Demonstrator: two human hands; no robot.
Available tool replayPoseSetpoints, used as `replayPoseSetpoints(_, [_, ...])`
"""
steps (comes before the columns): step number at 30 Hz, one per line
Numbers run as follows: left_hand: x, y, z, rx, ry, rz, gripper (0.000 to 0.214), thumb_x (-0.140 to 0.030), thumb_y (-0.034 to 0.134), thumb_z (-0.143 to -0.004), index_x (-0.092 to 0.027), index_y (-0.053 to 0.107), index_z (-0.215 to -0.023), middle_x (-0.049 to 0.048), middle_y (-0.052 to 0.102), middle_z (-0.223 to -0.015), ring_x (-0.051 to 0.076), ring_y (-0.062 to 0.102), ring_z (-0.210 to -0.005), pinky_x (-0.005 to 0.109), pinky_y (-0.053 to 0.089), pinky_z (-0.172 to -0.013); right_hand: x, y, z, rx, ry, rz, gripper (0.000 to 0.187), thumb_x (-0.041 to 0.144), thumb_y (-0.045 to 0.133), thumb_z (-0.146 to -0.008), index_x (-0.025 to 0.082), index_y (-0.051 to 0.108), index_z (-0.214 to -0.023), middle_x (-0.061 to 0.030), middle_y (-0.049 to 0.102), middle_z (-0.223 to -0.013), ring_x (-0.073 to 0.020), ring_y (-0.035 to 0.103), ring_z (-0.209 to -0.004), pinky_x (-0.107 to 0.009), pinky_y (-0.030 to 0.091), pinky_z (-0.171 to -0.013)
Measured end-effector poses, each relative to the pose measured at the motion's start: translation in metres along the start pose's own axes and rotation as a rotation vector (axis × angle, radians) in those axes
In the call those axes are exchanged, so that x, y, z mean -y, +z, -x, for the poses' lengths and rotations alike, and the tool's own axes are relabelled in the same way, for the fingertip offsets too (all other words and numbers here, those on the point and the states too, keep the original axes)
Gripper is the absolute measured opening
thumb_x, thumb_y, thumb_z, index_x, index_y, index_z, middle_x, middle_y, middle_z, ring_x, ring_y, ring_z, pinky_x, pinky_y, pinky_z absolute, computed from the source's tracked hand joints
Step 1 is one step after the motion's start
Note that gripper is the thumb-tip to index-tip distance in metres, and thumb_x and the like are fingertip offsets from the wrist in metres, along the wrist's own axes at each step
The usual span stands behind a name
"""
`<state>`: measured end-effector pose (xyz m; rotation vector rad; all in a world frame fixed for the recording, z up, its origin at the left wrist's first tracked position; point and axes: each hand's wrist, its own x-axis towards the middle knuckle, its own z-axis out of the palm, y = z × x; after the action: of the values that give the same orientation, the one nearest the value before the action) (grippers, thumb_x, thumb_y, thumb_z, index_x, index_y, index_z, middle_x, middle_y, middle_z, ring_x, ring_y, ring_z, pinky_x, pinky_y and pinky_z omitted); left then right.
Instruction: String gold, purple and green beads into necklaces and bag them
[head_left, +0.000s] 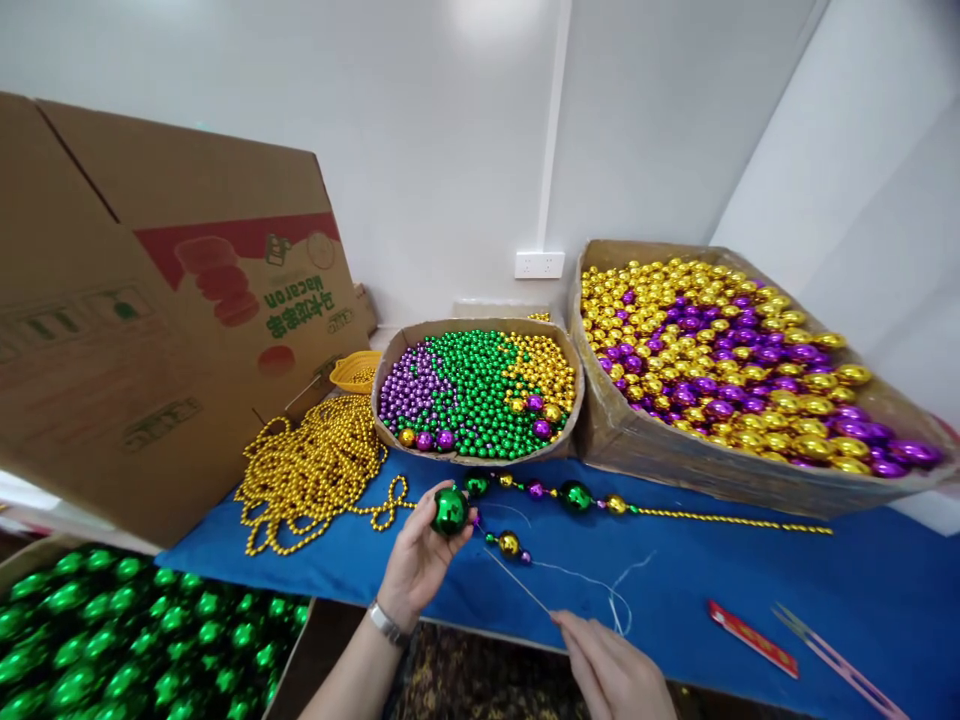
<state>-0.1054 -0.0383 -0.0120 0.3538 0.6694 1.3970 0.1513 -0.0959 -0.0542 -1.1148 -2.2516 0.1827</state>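
My left hand (424, 562) holds a large shiny green ball bead (450, 510) in its fingers, above the front of the blue cloth. Lower right of it, my right hand (611, 655) pinches a long thin needle (521, 582), whose tip points up and left toward the bead. Beside the left hand lies a short run of strung beads with a gold ball (509, 544). White thread (581, 577) trails from it to the right. Behind stretches a strand of green, gold and purple beads (576, 495) that ends in a gold bead chain (735, 519).
A box of small mixed beads (480, 459) stands behind the hands. To its right is a bigger box (675, 450) of gold and purple balls. A gold chain heap (311, 475), cardboard carton (172, 330) and green balls (135, 640) lie left. Tweezers (836, 660) and a red packet (754, 638) lie right.
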Motion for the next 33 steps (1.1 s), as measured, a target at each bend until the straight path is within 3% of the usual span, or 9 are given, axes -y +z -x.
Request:
replayPoseSetpoints(4, [0.009, 0.003, 0.001, 0.009, -0.001, 0.013, 0.023, -0.025, 0.060, -0.082, -0.016, 0.058, -0.103, 0.0094, 0.067, -0.097, 0.029, 0.062, -0.099, 0.040, 0.051, -0.084, -0.002, -0.001, -0.001, 0.012, 0.013, -0.026, 0.032, 0.025, 0.034, -0.095, 0.020, 0.061, -0.113, -0.0041, 0.072, -0.093, -0.0149, 0.069, -0.077, -0.019, 0.055, -0.064])
replayPoseSetpoints(8, [0.021, 0.009, -0.002, -0.079, -0.019, 0.085, 0.017, -0.027, 0.063, -0.080, -0.014, 0.059, -0.091, 0.0076, 0.068, -0.091, 0.027, 0.064, -0.095, 0.043, 0.049, -0.089, 0.001, 0.001, -0.002, 0.002, -0.008, -0.037, 0.032, 0.025, 0.033, -0.095, 0.018, 0.061, -0.110, -0.0047, 0.072, -0.091, -0.0150, 0.070, -0.075, -0.018, 0.055, -0.061])
replayPoseSetpoints(13, [0.030, 0.024, -0.004, -0.194, -0.025, 0.144, 0.020, -0.030, 0.064, -0.080, -0.012, 0.061, -0.090, 0.0090, 0.068, -0.095, 0.026, 0.064, -0.094, 0.038, 0.054, -0.084, 0.008, -0.001, -0.005, -0.014, -0.049, -0.028, 0.032, 0.023, 0.034, -0.095, 0.018, 0.063, -0.108, -0.0050, 0.073, -0.091, -0.0149, 0.070, -0.075, -0.017, 0.055, -0.060])
replayPoseSetpoints(17, [0.034, 0.029, -0.004, -0.218, -0.010, 0.170, 0.016, -0.027, 0.064, -0.080, -0.013, 0.060, -0.086, 0.0088, 0.068, -0.092, 0.026, 0.065, -0.093, 0.039, 0.055, -0.082, 0.009, -0.001, -0.006, -0.025, -0.051, -0.011, 0.033, 0.023, 0.034, -0.094, 0.018, 0.065, -0.106, -0.0046, 0.073, -0.087, -0.0152, 0.070, -0.072, -0.018, 0.055, -0.060])
replayPoseSetpoints(26, [0.041, 0.029, -0.001, -0.187, 0.031, 0.181, 0.014, -0.025, 0.068, -0.076, -0.015, 0.059, -0.082, 0.0057, 0.066, -0.088, 0.022, 0.064, -0.089, 0.041, 0.050, -0.088, 0.006, 0.002, -0.004, -0.049, -0.034, -0.015, 0.033, 0.022, 0.036, -0.093, 0.020, 0.065, -0.109, -0.0043, 0.073, -0.093, -0.0151, 0.070, -0.078, -0.017, 0.056, -0.065])
replayPoseSetpoints(33, [0.052, 0.038, 0.014, 0.033, 0.065, -0.132, 0.034, -0.015, 0.070, -0.073, -0.021, 0.057, -0.104, 0.0037, 0.060, -0.097, 0.019, 0.061, -0.087, 0.039, 0.050, -0.082, 0.008, 0.009, -0.010, -0.114, -0.019, 0.047, 0.038, 0.020, 0.029, -0.094, 0.015, 0.066, -0.101, -0.0070, 0.073, -0.087, -0.0153, 0.071, -0.071, -0.020, 0.056, -0.063])
